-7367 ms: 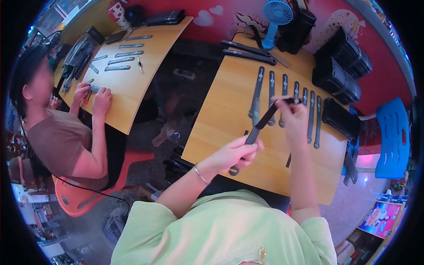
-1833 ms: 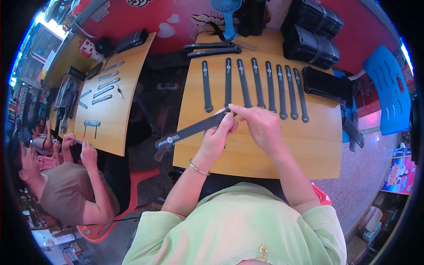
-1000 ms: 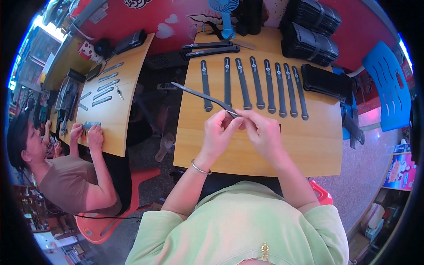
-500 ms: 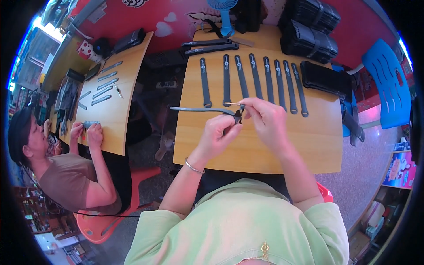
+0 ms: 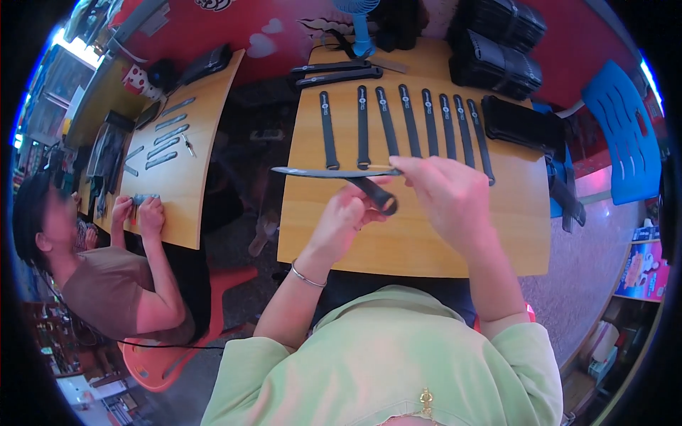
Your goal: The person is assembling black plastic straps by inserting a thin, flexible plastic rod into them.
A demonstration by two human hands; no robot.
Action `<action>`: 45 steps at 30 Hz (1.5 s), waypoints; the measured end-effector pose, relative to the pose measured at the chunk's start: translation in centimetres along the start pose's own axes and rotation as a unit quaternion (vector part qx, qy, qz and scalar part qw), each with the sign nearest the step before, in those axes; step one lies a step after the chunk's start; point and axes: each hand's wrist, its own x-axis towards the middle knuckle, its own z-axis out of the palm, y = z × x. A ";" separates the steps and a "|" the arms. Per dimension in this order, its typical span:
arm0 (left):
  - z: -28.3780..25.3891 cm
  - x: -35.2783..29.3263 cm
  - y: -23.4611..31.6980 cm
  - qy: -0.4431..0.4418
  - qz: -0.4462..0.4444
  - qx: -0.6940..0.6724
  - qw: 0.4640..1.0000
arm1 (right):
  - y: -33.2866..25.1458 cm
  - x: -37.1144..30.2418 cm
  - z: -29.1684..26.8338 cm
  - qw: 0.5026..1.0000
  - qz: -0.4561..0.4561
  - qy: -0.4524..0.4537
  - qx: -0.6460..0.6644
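Above the near part of the table I hold a dark grey strap (image 5: 320,172) in front of me. One length stretches level to the left, and a shorter piece with a round ring end (image 5: 388,206) slants down beside it. My left hand (image 5: 343,219) has its fingers curled under the ring piece. My right hand (image 5: 446,190) pinches the level length at its right end. A thin pale stick (image 5: 380,167) shows by the right fingertips; what it is cannot be made out. Beyond my hands, several similar straps (image 5: 363,128) lie in a row, ring ends toward me.
At the back of the wooden table (image 5: 341,248) are two more straps (image 5: 339,77) and a blue fan (image 5: 361,32). Black bundles (image 5: 495,64) and a black case (image 5: 522,124) stand right, near a blue chair (image 5: 625,135). Left, a co-worker (image 5: 117,284) handles a strap at another table (image 5: 186,213).
My right hand has shifted slightly right and turned, drawing the strap's level length across to it. The ring end has come into view by my left hand, whose fingers have loosened a little.
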 end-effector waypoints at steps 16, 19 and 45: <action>2.3 0.8 1.0 0.048 0.090 -0.026 0.994 | -0.4 -3.2 -0.8 0.995 0.050 -0.032 0.075; 2.5 0.9 1.2 0.040 0.089 -0.043 0.994 | -0.5 -3.5 -1.2 0.992 0.061 -0.042 0.107; 3.5 0.0 1.3 0.081 0.011 0.109 0.991 | 18.4 -10.5 -8.2 0.937 0.242 -0.027 -0.251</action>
